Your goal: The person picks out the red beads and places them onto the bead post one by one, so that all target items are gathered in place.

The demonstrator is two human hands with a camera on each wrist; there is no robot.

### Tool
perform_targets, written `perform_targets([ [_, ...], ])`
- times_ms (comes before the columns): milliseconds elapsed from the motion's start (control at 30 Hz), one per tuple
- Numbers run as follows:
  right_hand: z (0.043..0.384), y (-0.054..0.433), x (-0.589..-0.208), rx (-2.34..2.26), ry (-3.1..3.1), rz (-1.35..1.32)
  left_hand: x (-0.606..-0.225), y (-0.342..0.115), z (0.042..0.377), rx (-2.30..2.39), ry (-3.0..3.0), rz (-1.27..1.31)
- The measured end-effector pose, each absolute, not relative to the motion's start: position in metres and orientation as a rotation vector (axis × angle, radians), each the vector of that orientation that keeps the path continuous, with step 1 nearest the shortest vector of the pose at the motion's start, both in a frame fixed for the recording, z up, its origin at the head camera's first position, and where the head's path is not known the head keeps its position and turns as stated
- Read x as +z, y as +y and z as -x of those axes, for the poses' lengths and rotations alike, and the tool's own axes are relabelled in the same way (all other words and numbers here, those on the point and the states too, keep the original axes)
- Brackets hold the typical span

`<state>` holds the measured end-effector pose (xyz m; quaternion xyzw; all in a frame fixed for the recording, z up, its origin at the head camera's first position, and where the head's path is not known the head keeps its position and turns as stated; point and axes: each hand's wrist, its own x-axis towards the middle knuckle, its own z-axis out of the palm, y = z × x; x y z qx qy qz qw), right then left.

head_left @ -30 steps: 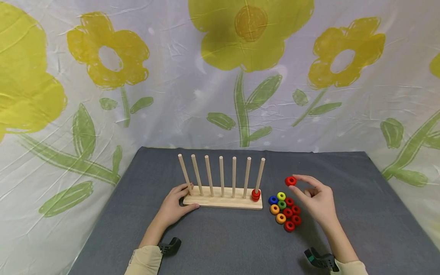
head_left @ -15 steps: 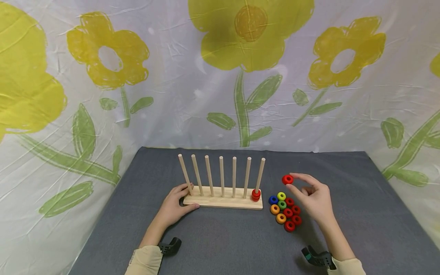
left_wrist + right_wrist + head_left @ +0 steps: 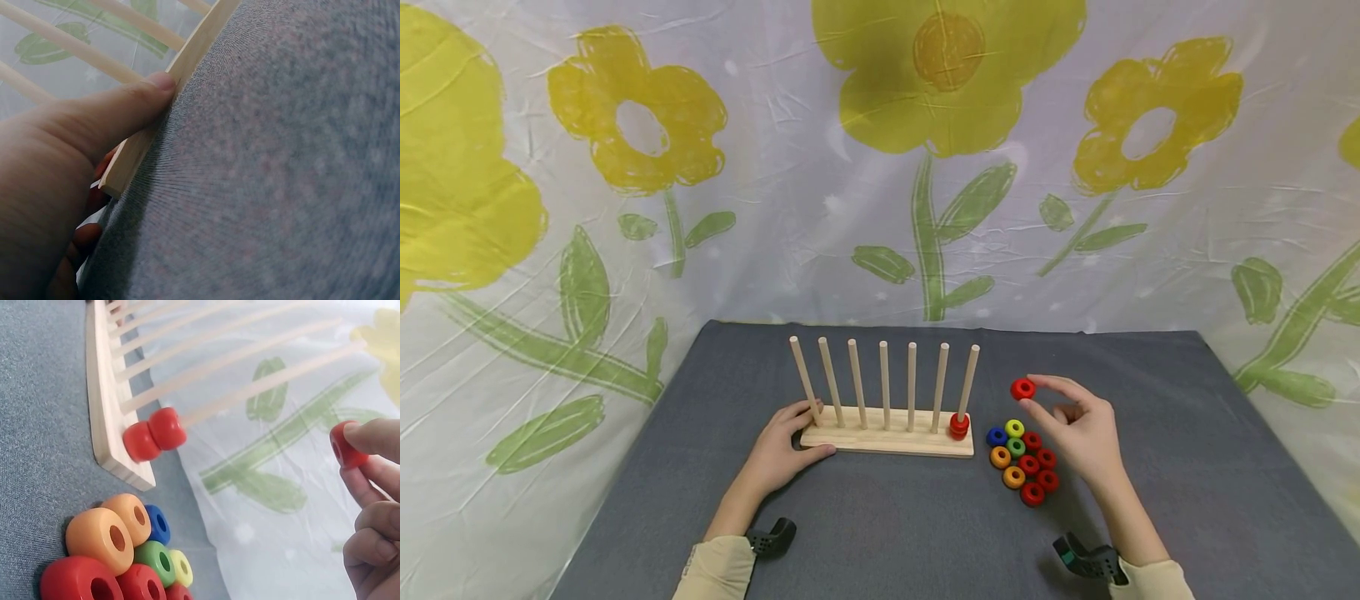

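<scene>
A wooden peg rack (image 3: 887, 443) with several upright pegs stands on the grey cloth. Its left end is gripped by my left hand (image 3: 781, 450), thumb along the front edge and fingers behind, as the thumb (image 3: 134, 103) shows in the left wrist view. Two red beads (image 3: 155, 434) are stacked on the rightmost peg. Between thumb and forefinger my right hand (image 3: 1081, 429) pinches another red bead (image 3: 1022, 389), held up to the right of that peg. In the right wrist view the pinched bead (image 3: 347, 445) has its hole turned sideways.
Right of the rack lies a cluster of loose beads: several red ones (image 3: 1032, 494), two orange (image 3: 1000, 457), one blue (image 3: 997, 437), one green (image 3: 1016, 448), one yellow (image 3: 1014, 427). A flower-printed sheet (image 3: 775, 250) hangs behind the table (image 3: 880, 533).
My right hand has moved slightly left and up with the red bead, closer to the rack. The left hand and the rack have stayed in place.
</scene>
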<state>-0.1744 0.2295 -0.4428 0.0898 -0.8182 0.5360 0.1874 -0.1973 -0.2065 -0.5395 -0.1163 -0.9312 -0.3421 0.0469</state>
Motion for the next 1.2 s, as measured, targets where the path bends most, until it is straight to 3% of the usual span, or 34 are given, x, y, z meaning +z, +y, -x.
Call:
perform_targets([
  [1200, 0.179, 0.216, -0.434, 1.552, -2.274, -0.285, -0.539, -0.207, 0.198, -1.052, -2.858, 0.356],
])
